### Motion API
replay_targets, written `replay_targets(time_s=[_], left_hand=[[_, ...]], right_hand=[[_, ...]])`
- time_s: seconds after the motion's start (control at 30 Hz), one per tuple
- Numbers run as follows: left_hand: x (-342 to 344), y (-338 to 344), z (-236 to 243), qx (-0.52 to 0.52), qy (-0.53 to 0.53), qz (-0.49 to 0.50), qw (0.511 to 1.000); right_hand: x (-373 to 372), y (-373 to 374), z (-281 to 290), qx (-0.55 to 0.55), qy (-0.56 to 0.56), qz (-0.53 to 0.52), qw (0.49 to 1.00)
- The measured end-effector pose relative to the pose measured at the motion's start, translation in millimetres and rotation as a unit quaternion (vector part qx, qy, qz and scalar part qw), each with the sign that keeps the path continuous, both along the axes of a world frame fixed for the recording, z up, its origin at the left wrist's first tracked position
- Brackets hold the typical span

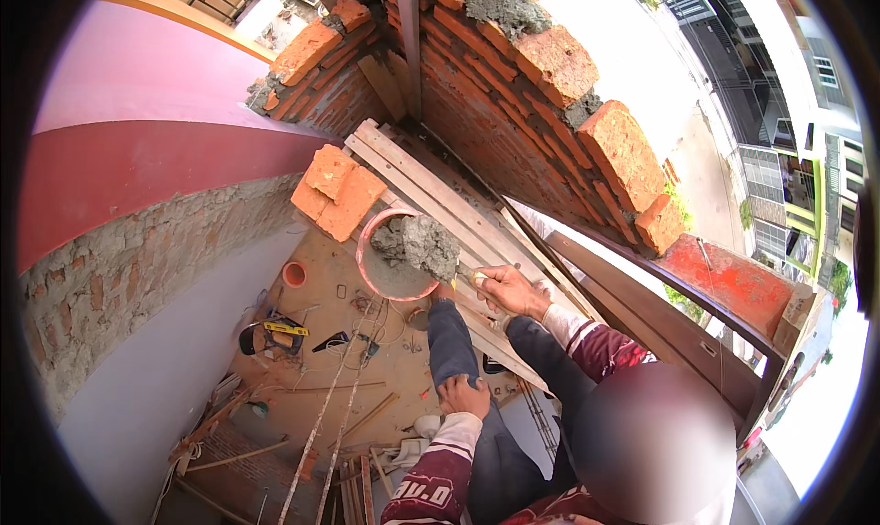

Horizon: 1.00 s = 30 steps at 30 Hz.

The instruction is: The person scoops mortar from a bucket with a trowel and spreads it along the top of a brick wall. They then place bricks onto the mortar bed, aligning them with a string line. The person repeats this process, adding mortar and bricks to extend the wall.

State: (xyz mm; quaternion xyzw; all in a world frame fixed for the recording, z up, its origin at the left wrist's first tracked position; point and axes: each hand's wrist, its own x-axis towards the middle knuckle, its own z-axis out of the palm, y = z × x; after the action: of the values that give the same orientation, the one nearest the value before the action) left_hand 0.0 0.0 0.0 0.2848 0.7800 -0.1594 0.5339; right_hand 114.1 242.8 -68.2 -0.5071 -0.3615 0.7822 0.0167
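Observation:
My right hand (509, 289) grips a trowel handle (481, 278), with a large lump of grey mortar (431, 246) at the blade end, over a round bucket (397, 285) of mortar. The blade itself is mostly hidden. My left hand (463, 395) rests on my dark-trousered leg, fingers apart and slightly bent, holding nothing. The bucket stands beside my foot and pale wooden planks (403, 163). Orange bricks (339, 204) are stacked on the planks just behind the bucket.
An unfinished brick wall (541, 136) with rough mortar rises ahead and to the right. A pink wall (137, 85) runs along the left. Far below are a floor (367, 406) strewn with tools and timber, an orange pail (294, 274) and ropes. A street (706, 168) lies beyond the wall.

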Motion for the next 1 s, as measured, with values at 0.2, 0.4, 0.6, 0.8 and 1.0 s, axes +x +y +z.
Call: replay_targets(time_s=[0.2, 0.4, 0.6, 0.8, 1.0], left_hand=[[4, 14, 4, 0.013, 0.025, -0.045, 0.999], [-1, 20, 5, 0.004, 0.020, -0.051, 0.998], [-2, 18, 7, -0.001, 0.023, -0.077, 0.997], [-7, 22, 3, -0.011, 0.020, -0.079, 0.997], [-10, 34, 3, -0.016, 0.015, -0.072, 0.997]], right_hand=[[55, 105, 113, 0.136, -0.062, -0.116, 0.982], [60, 199, 136, 0.401, -0.195, -0.158, 0.881], [40, 239, 105, 0.596, -0.430, -0.018, 0.678], [48, 159, 112, 0.607, -0.420, -0.076, 0.671], [60, 64, 200, 0.531, -0.270, -0.057, 0.801]])
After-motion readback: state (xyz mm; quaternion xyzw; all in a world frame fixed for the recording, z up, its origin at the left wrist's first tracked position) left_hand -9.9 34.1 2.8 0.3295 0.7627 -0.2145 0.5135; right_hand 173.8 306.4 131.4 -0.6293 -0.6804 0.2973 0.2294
